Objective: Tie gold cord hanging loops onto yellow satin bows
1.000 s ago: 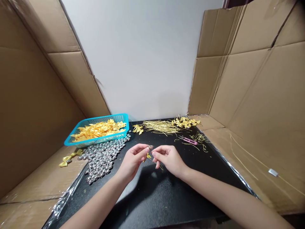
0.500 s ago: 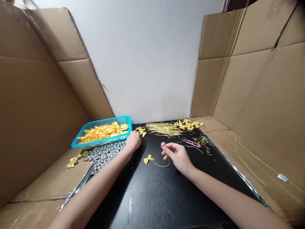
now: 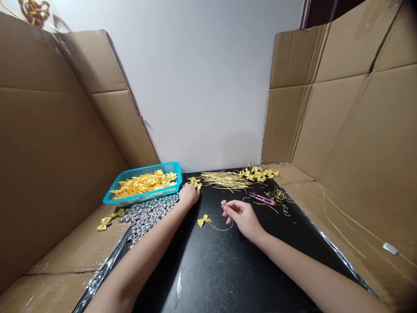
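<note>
Mirror-bright, metallic-looking beads and satiny cloth bows contrast with matt, creased cardboard panels; the black tabletop is smooth with a soft sheen, the basket perforated plastic, the snips metal-bladed and plastic-handled.

The left hand hides its own fingertips, so whether they grip any of the yellow bows just beyond is unclear, and its forearm overlaps the bead pile to its left. The right hand conceals how the cord below it meets the silver bead at its fingertips. Far left beyond the left hand, the top edge crops a knotted brownish thing.
</note>
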Action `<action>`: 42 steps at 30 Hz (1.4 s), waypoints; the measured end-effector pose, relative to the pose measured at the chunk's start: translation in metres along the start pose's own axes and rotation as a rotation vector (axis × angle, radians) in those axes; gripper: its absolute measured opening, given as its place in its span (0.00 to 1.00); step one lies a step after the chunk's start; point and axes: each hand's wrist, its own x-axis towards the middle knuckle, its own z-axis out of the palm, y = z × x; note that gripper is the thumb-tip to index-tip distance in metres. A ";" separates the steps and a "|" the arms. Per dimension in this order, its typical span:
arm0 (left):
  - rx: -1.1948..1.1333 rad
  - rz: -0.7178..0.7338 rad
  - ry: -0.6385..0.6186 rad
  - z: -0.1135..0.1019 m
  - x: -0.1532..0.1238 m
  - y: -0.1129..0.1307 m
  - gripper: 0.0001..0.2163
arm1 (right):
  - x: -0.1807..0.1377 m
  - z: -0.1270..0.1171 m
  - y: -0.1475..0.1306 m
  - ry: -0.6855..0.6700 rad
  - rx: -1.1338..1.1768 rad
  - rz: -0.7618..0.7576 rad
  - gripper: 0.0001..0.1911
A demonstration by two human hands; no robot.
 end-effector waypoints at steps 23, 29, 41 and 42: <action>0.072 0.199 0.077 -0.009 -0.026 -0.039 0.15 | -0.001 0.001 0.010 -0.052 -0.033 0.023 0.21; 0.084 0.131 0.034 -0.009 -0.032 -0.031 0.15 | -0.001 0.000 0.012 -0.068 -0.022 0.035 0.20; -0.054 0.215 0.035 -0.008 -0.018 -0.016 0.15 | -0.002 0.001 0.010 -0.101 0.001 0.061 0.20; -0.089 0.202 0.039 -0.006 -0.013 -0.015 0.15 | -0.002 0.002 0.009 -0.101 0.001 0.060 0.20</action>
